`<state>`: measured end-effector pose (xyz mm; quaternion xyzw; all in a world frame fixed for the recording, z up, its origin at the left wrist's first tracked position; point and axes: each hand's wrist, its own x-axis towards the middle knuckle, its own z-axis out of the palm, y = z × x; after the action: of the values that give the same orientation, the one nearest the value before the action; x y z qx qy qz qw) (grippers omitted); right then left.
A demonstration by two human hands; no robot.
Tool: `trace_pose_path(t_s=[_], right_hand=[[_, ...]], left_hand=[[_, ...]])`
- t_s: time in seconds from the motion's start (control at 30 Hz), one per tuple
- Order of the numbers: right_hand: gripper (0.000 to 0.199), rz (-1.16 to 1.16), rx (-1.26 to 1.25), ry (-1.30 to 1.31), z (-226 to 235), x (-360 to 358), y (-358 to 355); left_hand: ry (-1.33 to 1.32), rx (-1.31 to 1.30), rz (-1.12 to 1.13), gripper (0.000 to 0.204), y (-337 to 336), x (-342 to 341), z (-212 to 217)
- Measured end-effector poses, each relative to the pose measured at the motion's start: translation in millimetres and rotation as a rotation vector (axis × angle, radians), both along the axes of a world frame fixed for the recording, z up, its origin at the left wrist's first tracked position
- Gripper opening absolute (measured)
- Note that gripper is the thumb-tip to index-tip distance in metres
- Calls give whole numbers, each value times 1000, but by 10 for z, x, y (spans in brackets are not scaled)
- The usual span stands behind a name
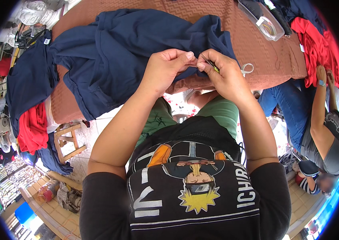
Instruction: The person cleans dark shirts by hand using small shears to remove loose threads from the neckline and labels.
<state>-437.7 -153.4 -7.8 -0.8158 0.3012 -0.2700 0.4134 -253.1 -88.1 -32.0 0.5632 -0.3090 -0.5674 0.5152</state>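
A navy blue garment (pixel 129 52) lies bunched on a table covered with a brown patterned cloth (pixel 265 56). My left hand (pixel 165 70) pinches an edge of the navy fabric at the table's near side. My right hand (pixel 225 72) meets it fingertip to fingertip, gripping the same edge together with a small yellow-green tool whose metal loop (pixel 248 68) sticks out to the right. The tool's tip is hidden by my fingers.
More navy garments (pixel 29 80) and red ones (pixel 33 128) hang off the table's left end above a wooden stool (pixel 67 142). A clear plastic box (pixel 263 20) sits at the back right. Another person's arm (pixel 317 108) rests on red cloth (pixel 317 48) at right.
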Motion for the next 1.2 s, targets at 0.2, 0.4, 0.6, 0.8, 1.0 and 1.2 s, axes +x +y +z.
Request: trace_pose_path(t_s=[0.2,0.4,0.6,0.8,1.0,1.2], right_hand=[[11,-42,368,110,118,0,23],[14,-8,-20,12,-67,-38,-28],[29,14,54,42,157,-151,-37],[21,102,58,77,96,-278,-137],[17,109,-56,84,85,-214,-132],[16,141,-80,71,102,-175,-122]], left_hand=[[-148,17,-136,25,9,-7,110],[-353,47,-277,20,-16,-14,203],[-251,13,-325,17,-57,94,110],[-232,39,-391,23,-94,145,138],[-200,14,-371,23,-86,125,113],[-184,41,-351,22,-76,114,141]])
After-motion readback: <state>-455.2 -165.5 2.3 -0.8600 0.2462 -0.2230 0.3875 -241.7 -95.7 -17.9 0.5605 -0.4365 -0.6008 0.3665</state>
